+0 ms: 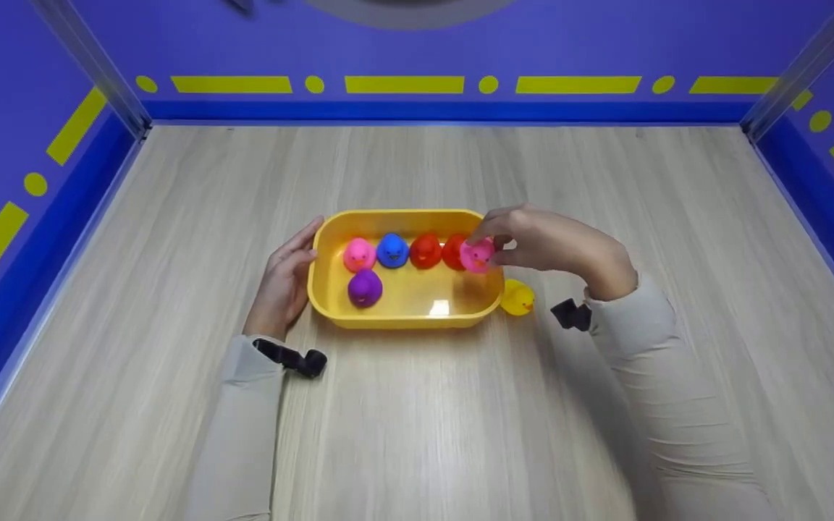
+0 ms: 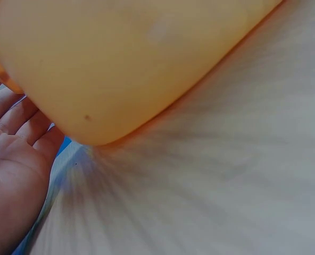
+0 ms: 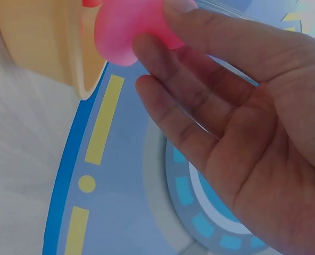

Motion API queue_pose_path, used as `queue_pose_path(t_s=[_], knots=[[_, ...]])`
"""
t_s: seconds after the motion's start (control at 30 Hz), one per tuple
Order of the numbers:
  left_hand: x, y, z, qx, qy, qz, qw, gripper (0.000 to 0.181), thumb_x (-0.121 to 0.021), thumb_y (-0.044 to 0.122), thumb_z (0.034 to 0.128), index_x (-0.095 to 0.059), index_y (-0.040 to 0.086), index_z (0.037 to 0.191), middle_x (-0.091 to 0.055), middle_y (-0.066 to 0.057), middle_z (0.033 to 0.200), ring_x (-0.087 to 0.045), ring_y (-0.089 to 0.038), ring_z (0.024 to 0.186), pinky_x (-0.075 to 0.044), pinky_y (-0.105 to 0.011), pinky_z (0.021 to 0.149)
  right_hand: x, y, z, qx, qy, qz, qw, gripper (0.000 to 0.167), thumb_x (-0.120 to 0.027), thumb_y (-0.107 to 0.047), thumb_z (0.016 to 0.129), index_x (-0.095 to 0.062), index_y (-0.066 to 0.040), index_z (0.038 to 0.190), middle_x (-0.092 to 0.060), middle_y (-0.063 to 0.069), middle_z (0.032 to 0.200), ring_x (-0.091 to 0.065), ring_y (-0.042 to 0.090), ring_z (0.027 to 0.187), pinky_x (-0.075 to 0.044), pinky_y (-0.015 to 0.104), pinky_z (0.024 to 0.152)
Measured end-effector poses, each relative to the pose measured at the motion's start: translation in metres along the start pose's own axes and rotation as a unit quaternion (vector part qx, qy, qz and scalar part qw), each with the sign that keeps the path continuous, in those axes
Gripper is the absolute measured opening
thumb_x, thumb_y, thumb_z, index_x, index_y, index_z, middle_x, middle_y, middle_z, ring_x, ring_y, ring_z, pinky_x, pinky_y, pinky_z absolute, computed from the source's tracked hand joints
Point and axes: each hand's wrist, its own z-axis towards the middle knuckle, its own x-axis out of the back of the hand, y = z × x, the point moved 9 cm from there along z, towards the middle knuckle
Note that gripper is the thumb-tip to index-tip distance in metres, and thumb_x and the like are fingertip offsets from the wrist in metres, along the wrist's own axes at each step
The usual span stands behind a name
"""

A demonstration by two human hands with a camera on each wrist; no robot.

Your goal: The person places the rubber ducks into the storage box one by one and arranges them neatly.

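Note:
A yellow plastic tub point(image 1: 406, 322) stands in the middle of the table. Its left end is touched by my left hand point(image 1: 287, 271), the fingers lying fairly straight along the outer wall and the thumb at the rim. My right hand point(image 1: 533, 239) pinches a pink toy duck point(image 1: 476, 255) over the tub's right end. Inside, a pink duck point(image 1: 359, 255), a blue duck point(image 1: 392, 250) and two red ducks, one a red duck point(image 1: 426, 250) in plain sight, form a row. The other is partly hidden by the held duck. Below the row sits a purple duck point(image 1: 365, 289).
A yellow toy duck point(image 1: 517, 297) lies on the table against the tub's lower right outer side. Blue panels with yellow marks point(image 1: 404, 84) border the wooden table point(image 1: 446, 420) at the back and both sides.

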Motion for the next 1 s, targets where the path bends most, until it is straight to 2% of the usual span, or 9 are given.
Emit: queue_pose_path(t_s=[0.1, 0.37, 0.63, 1.0], knots=[[0.0, 0.0, 0.0, 0.001, 0.001, 0.002, 1.0, 0.056, -0.034, -0.007, 0.0909, -0.028, -0.006, 0.147, -0.024, -0.014, 0.159, -0.021, -0.021, 0.148, -0.027, -0.03, 0.118, -0.001, -0.003, 0.006, -0.004, -0.011, -0.008, 0.9999, 0.025, -0.072, -0.003, 0.082, -0.072, -0.006, 0.107, -0.071, 0.007, 0.103, -0.065, 0.02, 0.089, -0.06, 0.034, 0.082], [0.001, 0.001, 0.0, -0.005, 0.007, 0.01, 0.9999, 0.056, -0.033, -0.008, 0.0903, -0.028, -0.007, 0.147, -0.024, -0.016, 0.158, -0.022, -0.022, 0.147, -0.026, -0.032, 0.119, -0.01, -0.003, 0.024, -0.059, -0.054, -0.016, 0.9967, 0.029, -0.073, -0.007, 0.083, -0.071, -0.009, 0.112, -0.071, 0.006, 0.105, -0.063, 0.021, 0.09, -0.058, 0.032, 0.084], [0.0, 0.002, 0.0, -0.015, 0.008, 0.012, 0.9998, 0.056, -0.032, -0.009, 0.0897, -0.027, -0.009, 0.146, -0.025, -0.018, 0.158, -0.022, -0.023, 0.147, -0.024, -0.035, 0.12, -0.017, -0.006, 0.042, -0.07, -0.074, -0.026, 0.9944, 0.028, -0.074, -0.007, 0.082, -0.072, -0.009, 0.11, -0.071, 0.006, 0.1, -0.062, 0.022, 0.085, -0.058, 0.03, 0.081], [-0.001, 0.002, 0.0, -0.016, 0.004, 0.0, 0.9999, 0.057, -0.031, -0.009, 0.0896, -0.025, -0.01, 0.146, -0.024, -0.018, 0.158, -0.022, -0.025, 0.147, -0.025, -0.035, 0.12, -0.023, -0.003, 0.059, -0.136, -0.115, -0.017, 0.984, 0.033, -0.072, -0.008, 0.083, -0.07, -0.014, 0.115, -0.068, 0.004, 0.104, -0.064, 0.02, 0.083, -0.059, 0.029, 0.08]])
